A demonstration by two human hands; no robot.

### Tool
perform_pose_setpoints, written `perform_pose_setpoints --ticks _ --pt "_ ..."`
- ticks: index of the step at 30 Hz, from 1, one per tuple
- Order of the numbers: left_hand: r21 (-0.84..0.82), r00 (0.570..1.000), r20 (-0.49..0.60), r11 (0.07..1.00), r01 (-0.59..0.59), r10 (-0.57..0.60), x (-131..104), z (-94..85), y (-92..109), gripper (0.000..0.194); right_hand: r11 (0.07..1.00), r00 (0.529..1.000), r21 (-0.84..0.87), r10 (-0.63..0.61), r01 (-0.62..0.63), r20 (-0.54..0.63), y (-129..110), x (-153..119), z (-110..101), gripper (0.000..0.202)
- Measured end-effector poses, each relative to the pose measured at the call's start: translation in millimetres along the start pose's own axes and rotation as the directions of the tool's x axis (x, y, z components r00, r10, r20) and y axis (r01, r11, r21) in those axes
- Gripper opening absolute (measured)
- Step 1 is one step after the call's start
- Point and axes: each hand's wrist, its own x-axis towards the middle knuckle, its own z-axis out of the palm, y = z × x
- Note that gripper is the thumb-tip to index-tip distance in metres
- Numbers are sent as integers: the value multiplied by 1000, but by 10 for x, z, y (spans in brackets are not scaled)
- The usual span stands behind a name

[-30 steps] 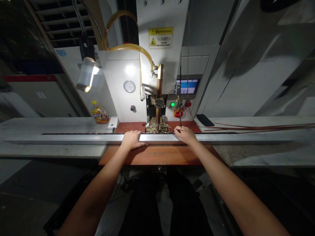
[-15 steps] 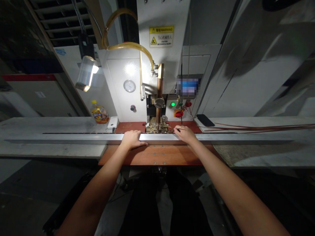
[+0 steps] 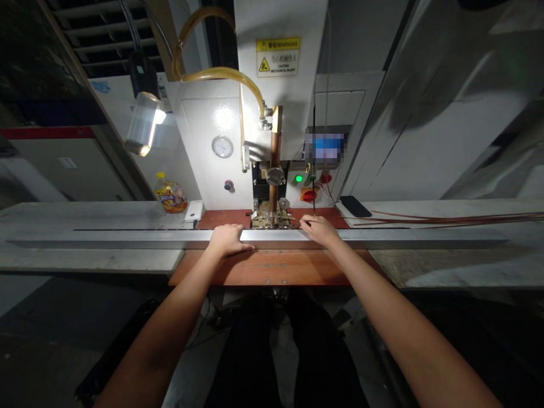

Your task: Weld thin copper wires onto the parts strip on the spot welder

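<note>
A long silvery metal bar (image 3: pixel 127 239) lies crosswise in front of the machine's copper-coloured rod (image 3: pixel 275 148). My left hand (image 3: pixel 228 239) lies over the bar, left of the rod, with the thumb on the near side and the fingers on the far side. Right of the rod, my right hand (image 3: pixel 318 230) is closed in a pinch at the bar's far edge; what it holds is too small to make out. Between the hands, a brass-coloured fixture (image 3: pixel 271 218) sits at the rod's foot, behind the bar.
A lit lamp (image 3: pixel 145 124) hangs at the upper left. A bottle (image 3: pixel 170 195) and a white box (image 3: pixel 194 211) stand behind the bar on the left. To the right are a dark phone-like object (image 3: pixel 356 207) and several thin brown strips (image 3: pixel 446 219).
The view has shifted very slightly. Both hands keep their places on the bar, and nothing else has visibly moved.
</note>
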Motion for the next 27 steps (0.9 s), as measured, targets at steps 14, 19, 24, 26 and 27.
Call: perform_pose_setpoints --ticks 14,19,24,26,27 --pt "-7 1000 18 1000 17 -16 60 20 -30 72 1000 1000 7 15 -15 22 -29 62 -55 29" --pt "-6 1000 14 1000 17 -17 52 31 -34 73 1000 1000 17 16 -16 15 -52 52 -73 30" --pt "-8 999 25 1000 27 -27 31 -16 -16 74 999 1000 46 15 -15 14 -29 69 -64 32" --pt "-9 999 27 1000 27 -27 28 -32 -11 74 998 1000 58 12 -12 6 -24 79 -73 32" --pt "-9 999 26 1000 26 -26 27 -36 -9 75 998 1000 69 10 -10 -1 -27 83 -81 32"
